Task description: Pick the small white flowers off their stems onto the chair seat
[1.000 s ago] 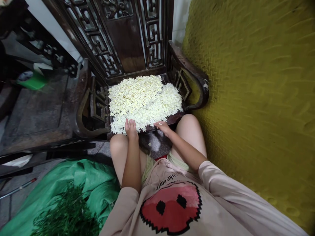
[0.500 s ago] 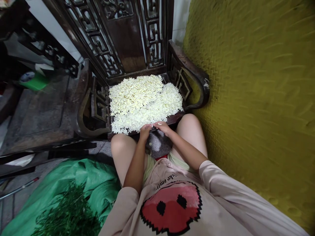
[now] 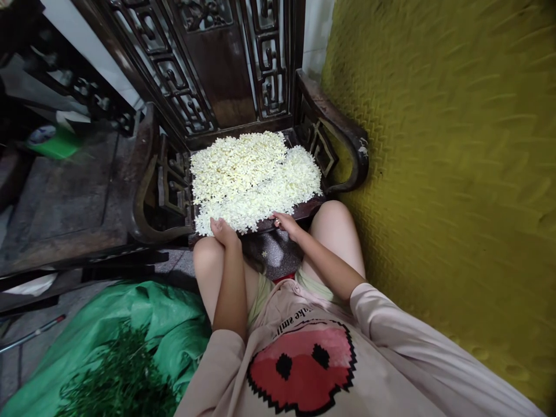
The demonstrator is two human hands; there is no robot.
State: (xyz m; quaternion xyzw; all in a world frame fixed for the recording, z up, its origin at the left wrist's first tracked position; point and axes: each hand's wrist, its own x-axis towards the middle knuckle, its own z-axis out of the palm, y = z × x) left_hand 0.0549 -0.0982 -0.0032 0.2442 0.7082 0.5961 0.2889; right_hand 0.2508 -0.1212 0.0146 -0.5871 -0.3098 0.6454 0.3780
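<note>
A thick layer of small white flowers (image 3: 260,194) covers most of the dark wooden chair seat (image 3: 310,205) in front of me; the back part is more yellowish than the front. My left hand (image 3: 225,231) is at the front left edge of the layer, above my knee. Its fingers are bunched together at the flowers, and what they pinch cannot be made out. Near the front edge of the seat, right of the middle, my right hand (image 3: 284,223) is closed, with a small white flower showing at its fingers.
Curved armrests (image 3: 362,153) flank the seat, and a carved backrest (image 3: 221,75) rises behind. A yellow textured sheet (image 3: 443,174) stands at right. At left are another wooden seat (image 3: 69,197), a green container (image 3: 56,143) and a green sack (image 3: 143,301) with leafy stems (image 3: 121,376).
My hands were together at the front edge of the seat. The left one has moved left to the flowers at the corner; the right one has stayed nearly in place.
</note>
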